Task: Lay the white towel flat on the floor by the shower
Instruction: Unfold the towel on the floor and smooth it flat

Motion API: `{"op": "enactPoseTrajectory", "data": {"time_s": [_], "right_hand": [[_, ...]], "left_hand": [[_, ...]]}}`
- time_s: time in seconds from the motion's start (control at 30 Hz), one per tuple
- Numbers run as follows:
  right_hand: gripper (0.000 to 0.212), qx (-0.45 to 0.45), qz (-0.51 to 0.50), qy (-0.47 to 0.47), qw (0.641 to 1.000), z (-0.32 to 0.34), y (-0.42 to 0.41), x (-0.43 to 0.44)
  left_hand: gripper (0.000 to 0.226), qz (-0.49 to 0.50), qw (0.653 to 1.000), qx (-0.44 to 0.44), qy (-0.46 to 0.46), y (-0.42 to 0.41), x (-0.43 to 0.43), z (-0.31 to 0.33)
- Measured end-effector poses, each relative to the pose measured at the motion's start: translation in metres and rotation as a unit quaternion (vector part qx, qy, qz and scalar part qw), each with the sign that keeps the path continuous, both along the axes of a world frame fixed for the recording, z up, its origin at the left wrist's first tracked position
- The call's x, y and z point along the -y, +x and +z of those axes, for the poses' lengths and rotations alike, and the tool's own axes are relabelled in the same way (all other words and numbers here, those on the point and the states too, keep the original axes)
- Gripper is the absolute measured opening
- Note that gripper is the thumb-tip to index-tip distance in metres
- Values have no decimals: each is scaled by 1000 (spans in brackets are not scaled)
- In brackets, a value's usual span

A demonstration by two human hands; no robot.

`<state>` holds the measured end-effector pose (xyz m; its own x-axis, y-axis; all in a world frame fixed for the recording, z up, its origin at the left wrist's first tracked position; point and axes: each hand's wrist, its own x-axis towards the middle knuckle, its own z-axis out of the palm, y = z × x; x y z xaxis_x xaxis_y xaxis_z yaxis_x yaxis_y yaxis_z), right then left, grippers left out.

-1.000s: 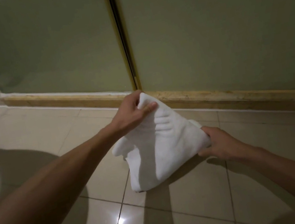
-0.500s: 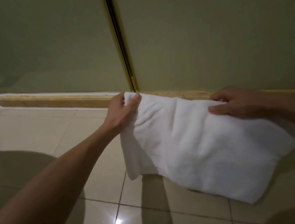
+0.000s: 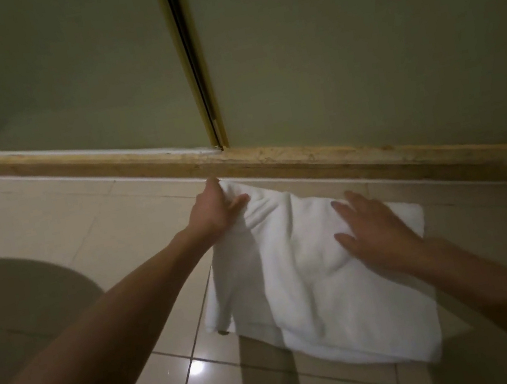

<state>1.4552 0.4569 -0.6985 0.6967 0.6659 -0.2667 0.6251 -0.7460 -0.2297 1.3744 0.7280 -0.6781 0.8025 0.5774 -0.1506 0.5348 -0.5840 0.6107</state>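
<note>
- Below the shower sill (image 3: 273,158), the left hand (image 3: 214,210) pinches the white towel (image 3: 315,299) at its far-left corner.
- Right of that pinch, the right hand (image 3: 374,231) lies open-palmed, fingers spread, on the towel, gripping nothing.

White towel (image 3: 312,283): soft matt terry cloth. Floor tiles (image 3: 82,228) glossy, reflective. Shower threshold (image 3: 307,158) rough worn wood. Shower panels (image 3: 354,38) frosted, matt.

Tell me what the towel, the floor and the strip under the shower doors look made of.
Towel: soft white cloth, probably cotton terry; it wrinkles and drapes under the hands. Floor: glossy beige tiles, likely glazed ceramic; grout lines and a bright light reflection show. Strip: looks like bare, worn wood or a stained stone sill, rough and mottled; the dim picture leaves it open.
</note>
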Motion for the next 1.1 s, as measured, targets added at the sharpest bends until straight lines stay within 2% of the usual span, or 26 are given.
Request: {"op": "enactPoseTrajectory", "data": {"time_s": [0.1, 0.17, 0.23, 0.3, 0.43, 0.5, 0.57, 0.63, 0.73, 0.83, 0.87, 0.93, 1.03, 1.1], "right_hand": [[68, -11, 66, -28, 997, -22, -25, -3], [70, 7, 79, -45, 996, -33, -31, -3], [71, 29, 81, -55, 995, -40, -30, -2], [72, 49, 92, -66, 992, -44, -28, 2], [72, 55, 91, -73, 992, -46, -26, 5], [72, 41, 78, -65, 994, -44, -28, 1], [71, 31, 59, -49, 997, -41, -30, -6], [70, 21, 36, -29, 999, -36, -31, -12], [65, 3, 11, -9, 1000, -27, -31, -21], [61, -28, -14, 9, 999, -17, -29, -29], [60, -35, -21, 19, 999, -13, -28, -31], [59, -45, -33, 46, 997, -5, -28, -35], [55, -56, -34, 98, 993, 10, -32, -43], [52, -58, -30, 135, 989, 20, -38, -51]], "left_hand": [[76, -4, 1000, -24, -3, -1, 7, -12], [89, -19, 993, -76, 84, -7, 11, -21], [85, -95, 973, -108, 182, -15, 13, -33], [76, -180, 954, -127, 205, -23, 11, -47], [68, -196, 957, -157, 146, -31, 7, -60], [67, -174, 970, -127, 112, -30, 8, -58], [65, -92, 993, -59, 51, -26, 7, -51], [59, 22, 1000, 3, -6, -19, 2, -43], [52, 131, 985, 16, -112, -9, -12, -32], [55, 177, 961, 3, -211, -6, -20, -23], [49, 180, 958, 1, -223, -6, -20, -21], [16, 173, 955, 7, -241, -7, -17, -14], [5, 151, 946, 11, -285, -7, -10, -4], [9, 136, 934, 16, -329, -8, -8, 5]]}}
